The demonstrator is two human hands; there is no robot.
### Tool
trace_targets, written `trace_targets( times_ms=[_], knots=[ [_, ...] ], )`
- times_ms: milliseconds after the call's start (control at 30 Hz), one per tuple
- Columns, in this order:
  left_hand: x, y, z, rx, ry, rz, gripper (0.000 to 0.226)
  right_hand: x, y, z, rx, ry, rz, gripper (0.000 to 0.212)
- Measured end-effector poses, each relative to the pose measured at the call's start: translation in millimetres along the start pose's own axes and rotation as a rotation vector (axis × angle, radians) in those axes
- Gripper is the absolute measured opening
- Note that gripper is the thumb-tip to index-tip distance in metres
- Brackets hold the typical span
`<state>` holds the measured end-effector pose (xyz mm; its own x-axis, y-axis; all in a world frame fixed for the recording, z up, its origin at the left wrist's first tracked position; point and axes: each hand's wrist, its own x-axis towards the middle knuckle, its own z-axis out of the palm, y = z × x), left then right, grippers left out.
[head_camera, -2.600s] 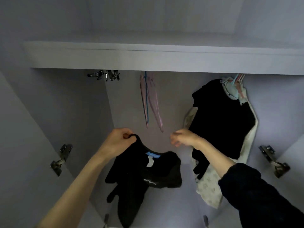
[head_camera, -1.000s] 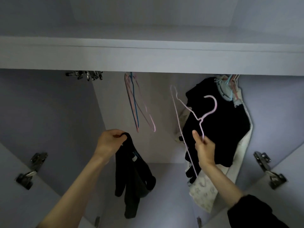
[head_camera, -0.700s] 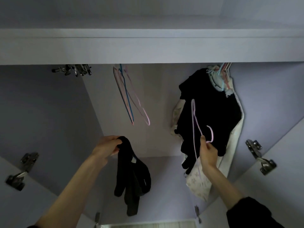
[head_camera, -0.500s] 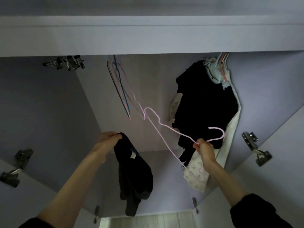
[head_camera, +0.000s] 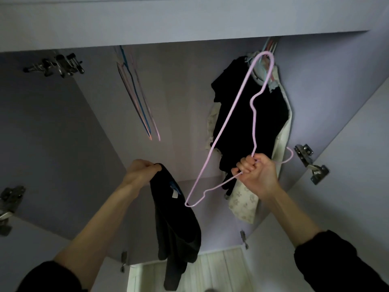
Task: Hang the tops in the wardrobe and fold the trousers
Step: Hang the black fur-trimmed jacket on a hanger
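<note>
Black top under left hand

left hand gripping black top, right hand gripping pink hanger, open wardrobe

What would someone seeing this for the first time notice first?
Most striking is the pink wire hanger, held up in the middle of the open wardrobe by the right hand, fingers curled round its neck. At lower centre, the left hand grips a black top that dangles limp. Behind the hanger, dark and pale floral clothes already hang at upper right.
</note>
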<state>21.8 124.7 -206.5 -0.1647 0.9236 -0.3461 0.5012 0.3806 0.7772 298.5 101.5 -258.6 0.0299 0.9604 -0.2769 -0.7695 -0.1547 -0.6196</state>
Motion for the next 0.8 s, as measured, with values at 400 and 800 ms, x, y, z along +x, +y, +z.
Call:
trace_targets(
  times_ms=[400,800],
  knots=[
    [-28.3,27.2,-14.8,-0.244,-0.059,0.082,0.011,3.4,44.3,22.2,-0.267,0.104,-0.03,0.036],
    [-18.6,7.0,-84.5,-0.048,0.255,0.218,0.013,11.6,9.4,54.4,-1.384,0.011,-0.333,0.039]
  ],
)
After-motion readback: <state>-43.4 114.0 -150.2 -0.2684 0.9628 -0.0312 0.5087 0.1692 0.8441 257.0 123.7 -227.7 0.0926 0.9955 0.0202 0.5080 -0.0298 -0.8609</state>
